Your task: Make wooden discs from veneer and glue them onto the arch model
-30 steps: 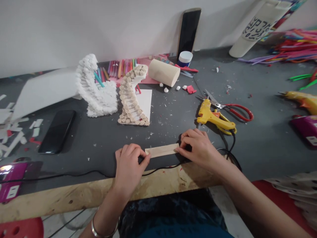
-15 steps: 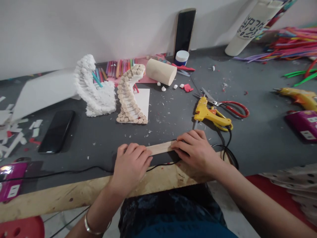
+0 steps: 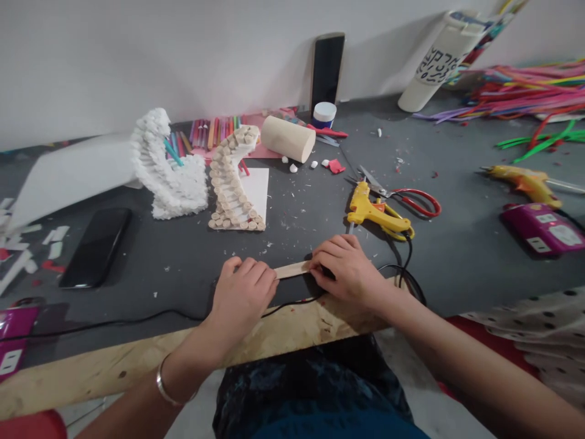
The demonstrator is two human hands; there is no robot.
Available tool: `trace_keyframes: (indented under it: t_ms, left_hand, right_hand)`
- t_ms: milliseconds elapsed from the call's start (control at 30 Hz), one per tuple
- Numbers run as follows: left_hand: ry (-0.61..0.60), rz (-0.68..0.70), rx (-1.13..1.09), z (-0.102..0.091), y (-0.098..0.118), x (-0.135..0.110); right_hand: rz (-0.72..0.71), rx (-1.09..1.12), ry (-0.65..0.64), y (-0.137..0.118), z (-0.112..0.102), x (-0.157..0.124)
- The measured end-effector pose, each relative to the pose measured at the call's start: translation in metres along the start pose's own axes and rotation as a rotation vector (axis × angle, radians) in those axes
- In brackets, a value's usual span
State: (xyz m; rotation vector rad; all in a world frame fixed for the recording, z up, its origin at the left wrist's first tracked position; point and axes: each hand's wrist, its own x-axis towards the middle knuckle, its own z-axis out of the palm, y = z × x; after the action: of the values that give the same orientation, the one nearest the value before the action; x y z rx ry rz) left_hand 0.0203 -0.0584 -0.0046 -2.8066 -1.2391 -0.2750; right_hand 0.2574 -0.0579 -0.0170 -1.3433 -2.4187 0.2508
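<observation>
A narrow tan paper strip (image 3: pixel 292 269) lies flat on the grey table (image 3: pixel 457 256) near its wooden front edge. My left hand (image 3: pixel 242 296) has its fingers curled over the strip's left end. My right hand (image 3: pixel 345 268) presses closed fingers on the right end. Only a short middle stretch of the strip shows between the hands. A black cable (image 3: pixel 137 317) runs under my left hand. Just beyond my right hand lies a yellow glue gun (image 3: pixel 377 213).
Red-handled scissors (image 3: pixel 411 198) lie by the glue gun. A tan curved model (image 3: pixel 233 186) and a white one (image 3: pixel 164 167) stand at centre left, a tan roll (image 3: pixel 287 138) behind. A black phone (image 3: pixel 95 247) lies left. A second glue gun (image 3: pixel 525 182) and purple power strip (image 3: pixel 543 228) are right.
My hands have drawn closer together along the strip, so less of it shows between them. The view has shifted a little to the right and up.
</observation>
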Motion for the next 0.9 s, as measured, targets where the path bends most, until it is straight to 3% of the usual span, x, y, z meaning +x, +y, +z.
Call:
trace_keyframes:
  t_ms: [300, 500, 733, 900]
  left_hand:
    - [-0.005, -0.012, -0.002, 0.006, 0.000, -0.003]
    - [-0.034, -0.002, 0.008, 0.007, -0.002, -0.011]
    - [-0.010, -0.189, -0.206, -0.001, -0.002, -0.012]
    - [-0.036, -0.326, -0.314, 0.000, -0.002, -0.014]
  right_hand:
    - [-0.133, -0.142, -0.013, -0.023, 0.009, 0.005]
    - [-0.047, -0.129, 0.010, -0.012, 0.009, -0.002]
    - [0.073, 0.014, -0.015, -0.001, 0.007, -0.009]
    - [0.074, 0.020, -0.026, 0.006, 0.013, -0.012]
